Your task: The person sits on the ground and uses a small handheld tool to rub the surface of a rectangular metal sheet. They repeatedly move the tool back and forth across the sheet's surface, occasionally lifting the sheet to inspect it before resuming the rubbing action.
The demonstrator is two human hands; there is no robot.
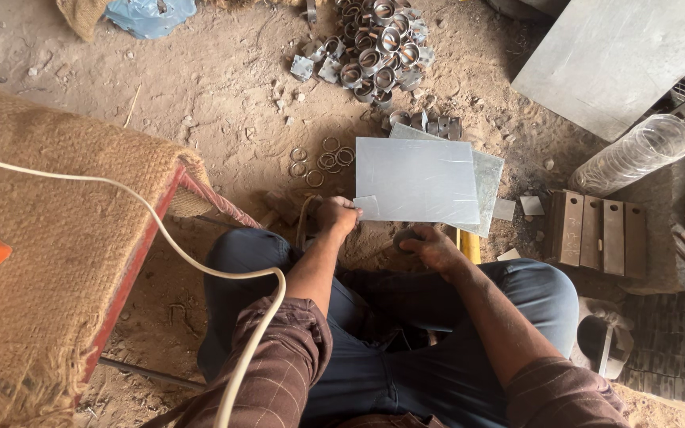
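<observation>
Two flat grey rectangular metal sheets (418, 178) lie stacked on the dirt floor (216, 95). The left hand (336, 217) pinches the top sheet's near-left corner, fingers closed. The right hand (430, 246), just below the sheets, curls around a small dark object; cannot tell what.

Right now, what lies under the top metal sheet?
Under the top metal sheet lies a second, duller sheet, showing only along its right edge. The rest is covered.
</observation>
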